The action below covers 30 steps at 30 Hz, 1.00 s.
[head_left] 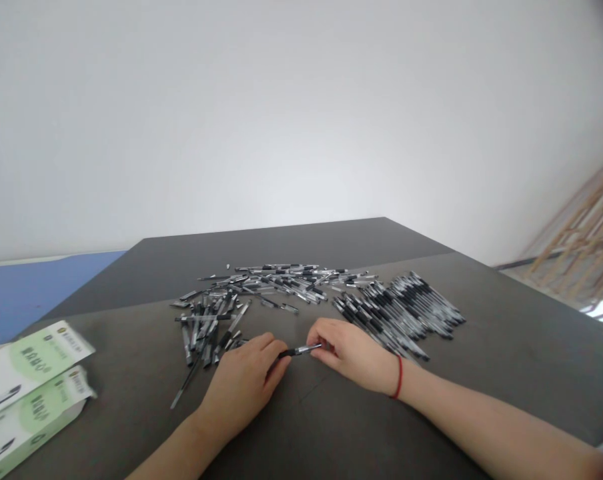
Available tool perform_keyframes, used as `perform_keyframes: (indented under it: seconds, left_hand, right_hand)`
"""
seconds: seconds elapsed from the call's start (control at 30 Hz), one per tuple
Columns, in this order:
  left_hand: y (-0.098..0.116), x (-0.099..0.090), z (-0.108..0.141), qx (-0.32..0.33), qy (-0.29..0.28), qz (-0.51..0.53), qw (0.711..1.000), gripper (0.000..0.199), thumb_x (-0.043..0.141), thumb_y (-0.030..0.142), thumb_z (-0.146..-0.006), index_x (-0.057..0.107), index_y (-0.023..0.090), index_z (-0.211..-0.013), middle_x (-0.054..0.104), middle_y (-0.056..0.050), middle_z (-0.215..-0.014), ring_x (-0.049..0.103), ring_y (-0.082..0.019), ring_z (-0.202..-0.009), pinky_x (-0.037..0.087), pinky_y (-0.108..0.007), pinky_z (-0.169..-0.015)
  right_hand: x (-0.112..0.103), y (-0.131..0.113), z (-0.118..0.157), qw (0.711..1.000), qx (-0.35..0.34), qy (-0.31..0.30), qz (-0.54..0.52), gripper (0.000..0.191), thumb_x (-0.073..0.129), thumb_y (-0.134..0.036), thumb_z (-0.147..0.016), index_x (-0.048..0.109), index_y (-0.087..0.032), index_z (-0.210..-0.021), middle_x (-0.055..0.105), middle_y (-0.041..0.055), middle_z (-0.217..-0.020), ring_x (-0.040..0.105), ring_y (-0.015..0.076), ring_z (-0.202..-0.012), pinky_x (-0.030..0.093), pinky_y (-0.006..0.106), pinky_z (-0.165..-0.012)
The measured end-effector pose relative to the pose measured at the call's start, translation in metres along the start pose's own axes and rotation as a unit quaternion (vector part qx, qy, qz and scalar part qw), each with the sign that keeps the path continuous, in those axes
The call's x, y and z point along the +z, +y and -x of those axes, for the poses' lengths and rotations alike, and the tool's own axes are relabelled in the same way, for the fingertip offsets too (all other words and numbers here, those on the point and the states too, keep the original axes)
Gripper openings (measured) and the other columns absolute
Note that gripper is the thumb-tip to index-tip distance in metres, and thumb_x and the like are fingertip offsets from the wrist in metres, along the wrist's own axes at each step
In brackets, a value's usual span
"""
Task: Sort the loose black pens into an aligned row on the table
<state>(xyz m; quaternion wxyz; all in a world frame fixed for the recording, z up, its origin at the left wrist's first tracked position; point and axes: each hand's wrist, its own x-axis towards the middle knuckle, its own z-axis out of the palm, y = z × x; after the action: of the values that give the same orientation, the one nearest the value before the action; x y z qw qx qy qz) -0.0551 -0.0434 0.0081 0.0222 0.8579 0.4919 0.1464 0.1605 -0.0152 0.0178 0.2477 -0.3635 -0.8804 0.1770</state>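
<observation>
Between my two hands lies a pen (300,350) with a black grip and a clear, silvery end. My left hand (249,373) is closed on its dark end, the fingers curled around it. At the other end, the fingertips of my right hand (349,352) pinch the pen's tip. Just beyond my left hand is a loose heap of pens and pen parts (206,327). Past both hands, more scattered pens (286,280) spread across the table. A neater row of pens (399,310) lies side by side beyond my right hand.
Two white and green boxes (36,387) with pen pictures lie at the left edge of the dark table (471,387). A pale wall (301,120) stands behind it. On the right are wooden slats (586,227), and a blue surface (46,283) shows at the left.
</observation>
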Motion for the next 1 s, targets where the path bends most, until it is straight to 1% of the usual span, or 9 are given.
perform_keyframes:
  seconds: [0.3,0.5,0.7,0.9,1.0]
  left_hand:
    - [0.0033,-0.0002,0.0001,0.030,0.034,-0.003,0.999,0.017,0.047,0.027,-0.089,0.061,0.024,-0.099,0.061,-0.001,-0.088,0.059,-0.017,-0.083,0.044,-0.028,-0.072]
    - [0.0022,0.0017,0.0018,0.041,0.029,-0.004,0.999,0.019,0.044,0.025,-0.091,0.059,0.023,-0.102,0.061,-0.001,-0.092,0.058,-0.018,-0.086,0.044,-0.030,-0.073]
    - [0.0040,0.0023,0.0034,0.044,0.021,-0.018,0.999,0.019,0.042,0.025,-0.092,0.059,0.023,-0.100,0.061,-0.002,-0.091,0.057,-0.019,-0.086,0.045,-0.031,-0.073]
    - [0.0048,0.0042,0.0027,0.046,0.015,-0.028,0.998,0.017,0.044,0.025,-0.091,0.060,0.023,-0.097,0.061,-0.002,-0.090,0.057,-0.018,-0.085,0.045,-0.030,-0.073]
    - [0.0060,0.0055,0.0015,0.047,0.011,-0.016,0.999,0.017,0.046,0.024,-0.090,0.060,0.024,-0.098,0.061,-0.002,-0.090,0.057,-0.018,-0.086,0.045,-0.030,-0.075]
  right_hand:
    - [0.0011,-0.0027,0.0039,1.000,0.008,-0.015,-0.015,0.007,0.058,-0.012,-0.080,0.054,-0.018,-0.083,0.054,-0.0024,-0.074,0.048,0.0110,-0.069,0.034,0.021,-0.062]
    - [0.0022,-0.0037,0.0049,0.999,0.026,-0.019,-0.027,0.006,0.057,-0.013,-0.080,0.054,-0.017,-0.083,0.055,-0.0020,-0.074,0.049,0.0112,-0.068,0.034,0.021,-0.062]
    - [0.0064,-0.0055,0.0062,0.999,0.040,-0.018,-0.030,0.006,0.057,-0.013,-0.081,0.055,-0.018,-0.082,0.057,-0.0014,-0.075,0.051,0.0118,-0.070,0.035,0.021,-0.064]
    - [0.0069,-0.0069,0.0063,0.999,0.038,-0.034,-0.020,0.004,0.056,-0.014,-0.081,0.054,-0.018,-0.083,0.057,-0.0004,-0.076,0.052,0.0133,-0.071,0.036,0.023,-0.065]
    - [0.0074,-0.0077,0.0052,0.999,0.018,-0.036,-0.004,0.006,0.057,-0.016,-0.080,0.054,-0.018,-0.083,0.057,-0.0006,-0.077,0.051,0.0132,-0.072,0.036,0.023,-0.066]
